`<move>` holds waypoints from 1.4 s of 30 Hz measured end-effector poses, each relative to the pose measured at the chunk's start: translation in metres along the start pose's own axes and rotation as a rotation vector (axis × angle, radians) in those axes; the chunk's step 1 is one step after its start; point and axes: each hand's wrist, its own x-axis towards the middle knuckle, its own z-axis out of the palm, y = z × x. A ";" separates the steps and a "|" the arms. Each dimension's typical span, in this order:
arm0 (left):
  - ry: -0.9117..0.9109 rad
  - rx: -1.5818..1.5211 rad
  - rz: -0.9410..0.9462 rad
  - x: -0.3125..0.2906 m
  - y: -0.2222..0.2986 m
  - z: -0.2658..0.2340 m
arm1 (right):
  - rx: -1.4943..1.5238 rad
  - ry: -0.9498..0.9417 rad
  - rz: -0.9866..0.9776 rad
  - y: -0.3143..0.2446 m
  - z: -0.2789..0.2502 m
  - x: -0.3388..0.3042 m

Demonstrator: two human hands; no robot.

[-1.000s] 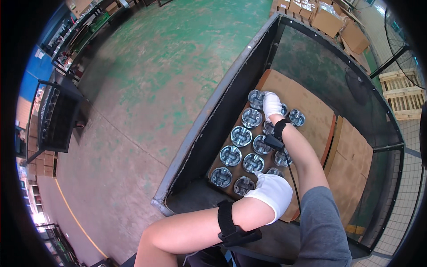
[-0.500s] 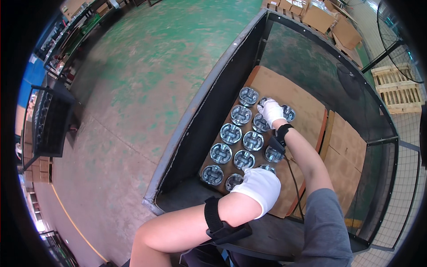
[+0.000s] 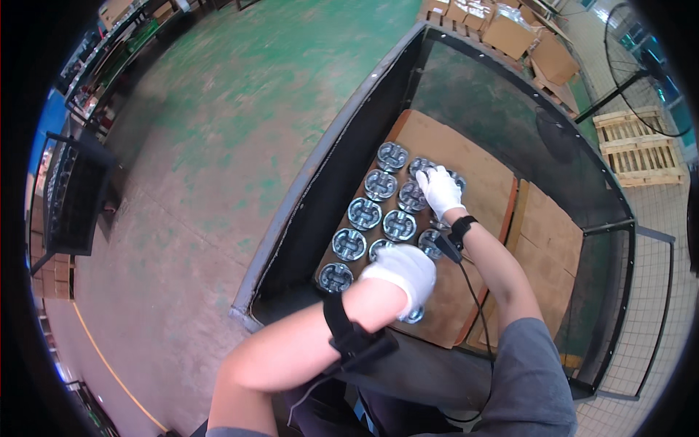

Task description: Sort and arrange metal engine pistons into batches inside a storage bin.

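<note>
Both my hands wear white gloves. Rows of metal pistons stand on brown cardboard inside a black, deep-sided bin. My right hand is over the far end of the rows, fingers bent and apart at the edge of a far piston. That piston rests on the cardboard. Another piston shows just behind this hand. My left hand hovers over the near pistons, blurred, its fingers hidden below the back of the hand. A near piston is to its left. Black straps circle both wrists.
A thin black cable runs from my right wrist across the cardboard. Cardboard boxes are beyond the bin's far side. Wooden pallets and a large fan stand at the right. A black rack stands on the left.
My left hand has lifted and moved slightly away from me, over the near pistons. My right hand has shifted a little to the right, uncovering more of the far piston. The view has shifted slightly.
</note>
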 end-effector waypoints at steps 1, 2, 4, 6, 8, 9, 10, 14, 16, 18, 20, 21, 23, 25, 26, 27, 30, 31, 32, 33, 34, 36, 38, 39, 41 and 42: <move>0.008 -0.051 -0.050 0.003 -0.008 0.003 | 0.080 -0.068 0.060 -0.003 -0.026 -0.016; 0.004 -0.039 -0.116 0.007 -0.017 0.006 | 0.162 -0.130 0.114 -0.010 -0.054 -0.035; 0.268 0.074 -0.138 -0.001 -0.015 -0.004 | 0.272 -0.138 0.219 0.007 -0.107 -0.080; 0.508 0.275 -0.115 -0.030 -0.003 -0.020 | 0.778 -0.422 0.412 0.026 -0.159 -0.127; 0.707 0.261 -0.101 -0.068 0.008 -0.036 | 1.304 -0.564 0.580 0.031 -0.215 -0.184; 0.727 0.195 -0.123 -0.099 0.023 -0.052 | 1.514 -0.643 0.623 0.025 -0.248 -0.214; 0.691 0.152 -0.185 -0.130 0.038 -0.065 | 1.688 -0.650 0.711 0.016 -0.278 -0.244; 0.904 0.056 -0.314 -0.272 0.088 -0.039 | 2.099 -0.574 0.718 -0.020 -0.330 -0.358; 0.903 0.007 -0.538 -0.342 0.113 0.008 | 2.265 -0.718 0.661 -0.042 -0.329 -0.395; 0.881 -0.045 -0.829 -0.415 0.157 0.076 | 2.372 -0.986 0.671 -0.074 -0.305 -0.427; 0.816 -0.106 -1.090 -0.482 0.211 0.160 | 2.363 -1.298 0.692 -0.100 -0.277 -0.454; 0.758 -0.179 -1.190 -0.505 0.249 0.191 | 2.374 -1.479 0.752 -0.115 -0.266 -0.465; 0.648 -0.356 -1.377 -0.536 0.329 0.248 | 2.230 -1.664 0.677 -0.142 -0.260 -0.485; 0.591 -0.555 -1.544 -0.543 0.408 0.287 | 2.122 -1.916 0.675 -0.165 -0.247 -0.487; 0.584 -0.664 -1.619 -0.539 0.447 0.295 | 2.049 -2.002 0.713 -0.175 -0.247 -0.487; 0.641 -0.680 -1.707 -0.528 0.486 0.302 | 1.948 -2.029 0.693 -0.182 -0.244 -0.483; 0.759 -0.814 -1.916 -0.499 0.589 0.312 | 1.734 -2.076 0.518 -0.214 -0.242 -0.482; 0.801 -0.867 -1.990 -0.493 0.618 0.310 | 1.654 -2.125 0.472 -0.224 -0.251 -0.489; 0.839 -0.917 -2.049 -0.488 0.646 0.305 | 1.586 -2.158 0.428 -0.236 -0.265 -0.495; 0.900 -0.884 -2.135 -0.484 0.669 0.308 | 1.535 -2.190 0.415 -0.247 -0.270 -0.506; 0.914 -0.907 -2.216 -0.483 0.690 0.316 | 1.452 -2.247 0.333 -0.257 -0.276 -0.518; 0.757 -1.079 -2.396 -0.492 0.721 0.341 | 1.360 -2.304 0.255 -0.273 -0.274 -0.551; 0.649 -1.210 -2.559 -0.502 0.747 0.371 | 1.186 -2.287 0.116 -0.286 -0.270 -0.582; 0.516 -1.281 -2.616 -0.501 0.768 0.413 | 1.094 -2.382 0.202 -0.293 -0.263 -0.592; 0.449 -1.491 -2.583 -0.516 0.782 0.456 | 0.945 -2.401 0.075 -0.305 -0.254 -0.615; 0.418 -1.590 -2.517 -0.526 0.783 0.472 | 0.886 -2.445 0.011 -0.310 -0.251 -0.627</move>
